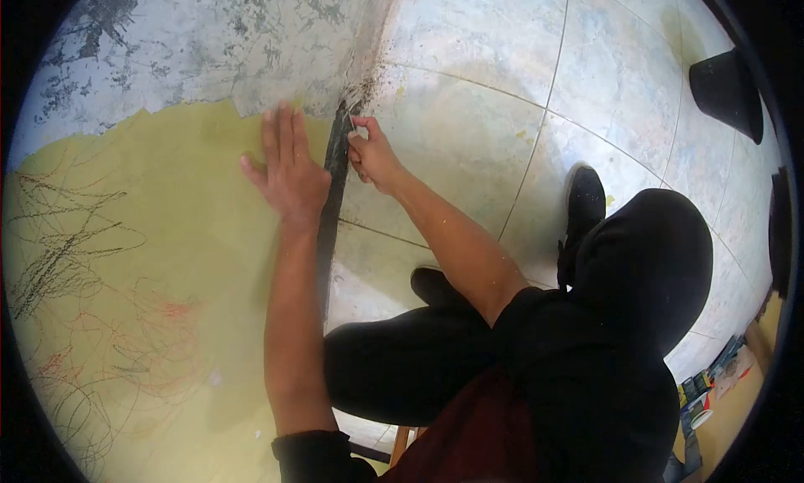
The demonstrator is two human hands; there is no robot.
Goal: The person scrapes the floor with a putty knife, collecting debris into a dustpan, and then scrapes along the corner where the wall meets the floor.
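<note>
My left hand [291,175] lies flat with spread fingers on the yellow-green wall [193,198], its fingertips near the ragged edge where the coating gives way to a grey, patchy surface [209,39]. Beside it, my right hand [374,154] is closed in a pinch at the dark strip [332,207] along the foot of the wall. Something thin and pale shows at its fingertips, too small to name. Dark crumbs [362,89] lie around the upper end of the strip.
Pale floor tiles [461,131] stretch to the right of the strip. A black bucket [727,94] stands at the upper right. My black shoes [585,194] and knees are on the floor side. Assorted items [703,387] lie at the lower right.
</note>
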